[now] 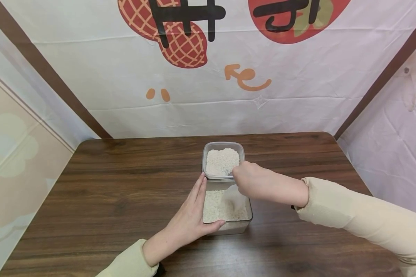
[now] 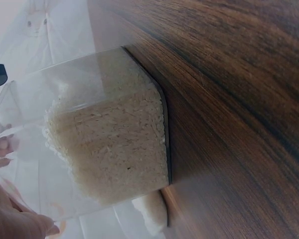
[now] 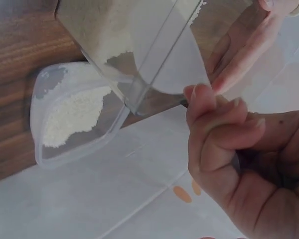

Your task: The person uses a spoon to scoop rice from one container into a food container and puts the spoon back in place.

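As the clear bin would prob. slide under one-handed scooping, the L hand seems to brace it: fingers laid straight along the left wall, thumb at the near rim, pressing w/o wrapping round. The R hand, fingers curled, pinches the scoop near its upper end, bowl down inside the bin toward the right side. A hold from above, I'd judge, suits a bin w/ high walls. From where I stand, can't tell how deep the bowl sits in the rice.

The tub stands on the tabletop directly beyond the bin, open side up, prob. so the carry btwn the two is short & spills are few; whether their walls touch, can't tell.

Appearance: bin upright, squarish w/ rounded corners, see-through, dark line round its base (L wrist view). Its rice: off-white, slender grains, surface uneven, bare wall above; one tiny dark speck shows thru the side. Scoop: whitish, translucent, smooth & rounded, seen partly thru the bin wall in R wrist view; handle mostly hidden by fingers. Tub: smaller, frosted, thick pale rim; its white grains look paler than the bin's, heaped unevenly, w/ bare patches at the edge.
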Available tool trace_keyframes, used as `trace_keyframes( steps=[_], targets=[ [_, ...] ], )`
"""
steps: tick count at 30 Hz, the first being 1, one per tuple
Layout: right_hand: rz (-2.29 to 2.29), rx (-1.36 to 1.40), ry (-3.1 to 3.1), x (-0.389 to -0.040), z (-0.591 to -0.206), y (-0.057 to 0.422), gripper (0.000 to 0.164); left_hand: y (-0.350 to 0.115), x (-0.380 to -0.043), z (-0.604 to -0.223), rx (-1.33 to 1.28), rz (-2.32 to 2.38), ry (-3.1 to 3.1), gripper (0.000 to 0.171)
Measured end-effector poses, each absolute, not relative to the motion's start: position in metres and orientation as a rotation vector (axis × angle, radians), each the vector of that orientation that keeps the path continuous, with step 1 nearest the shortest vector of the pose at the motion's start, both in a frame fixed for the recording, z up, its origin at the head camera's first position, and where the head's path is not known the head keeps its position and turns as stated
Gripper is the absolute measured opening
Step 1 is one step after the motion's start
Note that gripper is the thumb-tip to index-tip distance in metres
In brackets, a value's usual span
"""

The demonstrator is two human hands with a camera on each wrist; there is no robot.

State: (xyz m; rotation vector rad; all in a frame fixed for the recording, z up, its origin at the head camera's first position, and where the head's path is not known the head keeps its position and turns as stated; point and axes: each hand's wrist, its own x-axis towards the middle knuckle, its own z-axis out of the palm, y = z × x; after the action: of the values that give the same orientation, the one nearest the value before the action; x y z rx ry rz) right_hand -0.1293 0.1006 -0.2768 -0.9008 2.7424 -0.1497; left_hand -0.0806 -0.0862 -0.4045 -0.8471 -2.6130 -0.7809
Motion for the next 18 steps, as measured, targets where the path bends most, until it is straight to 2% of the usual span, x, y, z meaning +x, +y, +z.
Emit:
trace_keyframes(
  steps=[9,18],
  targets=[
    [-0.206,-0.821,2.631,-0.133,-0.281,0.102,0.037,-0.086,-0.081,-0.403,-0.854,-0.782,-2.605,0.106],
    [-0.322,-0.794,2.598,-0.131,-0.292,0.105,0.036,-0.086,-0.081,-0.405,-0.855,-0.783,-2.601,0.106]
  ],
)
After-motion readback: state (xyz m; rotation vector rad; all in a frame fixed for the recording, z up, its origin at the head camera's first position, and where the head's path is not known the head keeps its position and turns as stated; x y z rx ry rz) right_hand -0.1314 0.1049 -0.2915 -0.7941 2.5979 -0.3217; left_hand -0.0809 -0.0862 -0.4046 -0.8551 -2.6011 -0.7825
